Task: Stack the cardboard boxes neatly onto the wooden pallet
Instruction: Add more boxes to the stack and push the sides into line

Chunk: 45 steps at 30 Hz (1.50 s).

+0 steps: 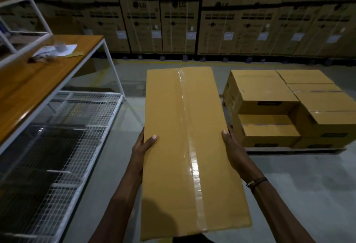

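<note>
A long cardboard box (185, 146) fills the near centre of the view, held off the floor between two bare arms, its long axis running away from the person. Its top face is plain tan card, smooth and unmarked, with one strip of clear glossy tape (189, 146) laid along the seam from near end to far end, catching the light. The left hand (141, 149) clasps the left edge, thumb lying flat on the top face and the fingers wrapped down the side out of sight. The right hand (234, 153) grips the right edge the same way, thumb tip on the top rim, the other fingers hidden behind the box; a dark band (257, 182) circles that wrist. To the left stands a white-framed table (107, 54) with a wooden top carrying some crumpled papers (55, 50), and a white wire-mesh shelf (77, 127) below it. The grey concrete floor (289, 194) lies bare to the right of the held box. Beyond it, to the right, the wooden pallet (292, 150) sits on the floor, only its front edge showing under the stacked boxes (285, 106) already on it, which stand in two layers with a gap in the upper layer at the near-left corner. Along the back wall runs a tall row of large printed cartons (179, 21), strapped and labelled, in dim light.
</note>
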Each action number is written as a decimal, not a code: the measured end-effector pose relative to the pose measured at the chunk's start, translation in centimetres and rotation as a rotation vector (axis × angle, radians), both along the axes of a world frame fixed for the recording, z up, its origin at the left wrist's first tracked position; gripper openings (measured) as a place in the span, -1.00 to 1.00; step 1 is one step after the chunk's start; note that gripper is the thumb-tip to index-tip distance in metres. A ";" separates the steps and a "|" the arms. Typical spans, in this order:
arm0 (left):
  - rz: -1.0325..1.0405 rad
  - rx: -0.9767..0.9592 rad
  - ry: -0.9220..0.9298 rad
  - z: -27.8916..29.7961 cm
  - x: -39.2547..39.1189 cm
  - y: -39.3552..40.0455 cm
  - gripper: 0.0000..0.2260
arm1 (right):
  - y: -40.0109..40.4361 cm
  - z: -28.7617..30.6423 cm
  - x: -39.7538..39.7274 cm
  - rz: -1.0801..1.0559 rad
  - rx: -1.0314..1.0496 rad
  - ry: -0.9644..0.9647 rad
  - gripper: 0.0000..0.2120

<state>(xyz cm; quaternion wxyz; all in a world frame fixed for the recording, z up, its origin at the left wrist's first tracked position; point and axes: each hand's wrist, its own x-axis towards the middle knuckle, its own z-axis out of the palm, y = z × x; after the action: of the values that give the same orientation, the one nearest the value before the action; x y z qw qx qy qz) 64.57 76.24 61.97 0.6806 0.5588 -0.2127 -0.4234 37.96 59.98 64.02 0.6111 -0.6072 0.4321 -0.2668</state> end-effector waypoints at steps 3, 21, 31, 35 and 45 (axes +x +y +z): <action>-0.010 -0.007 -0.008 0.5 3.5 -5.4 -0.45 | -5.5 0.1 3.6 -0.023 -0.001 -0.013 -0.41; -0.276 0.064 -0.026 0.7 21.0 -38.5 -0.43 | -30.6 -1.1 17.0 -0.299 -0.032 0.069 -0.33; -0.699 0.072 -0.012 1.5 26.1 -60.5 -0.50 | -40.1 -0.2 22.4 -0.731 0.021 -0.032 -0.52; -0.881 0.077 -0.034 2.0 23.8 -67.5 -0.49 | -42.1 -0.3 21.3 -0.920 0.050 -0.073 -0.38; -1.236 0.150 -0.051 0.3 11.4 -82.0 -0.39 | -46.8 -2.2 13.8 -1.249 0.041 -0.030 -0.35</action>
<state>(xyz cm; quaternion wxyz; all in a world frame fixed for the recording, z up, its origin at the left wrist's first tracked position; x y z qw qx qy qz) 75.95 -5.79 62.30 0.2632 0.3885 -0.4826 -0.7395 51.73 13.20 61.78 0.3573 -0.2243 0.7021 -0.5737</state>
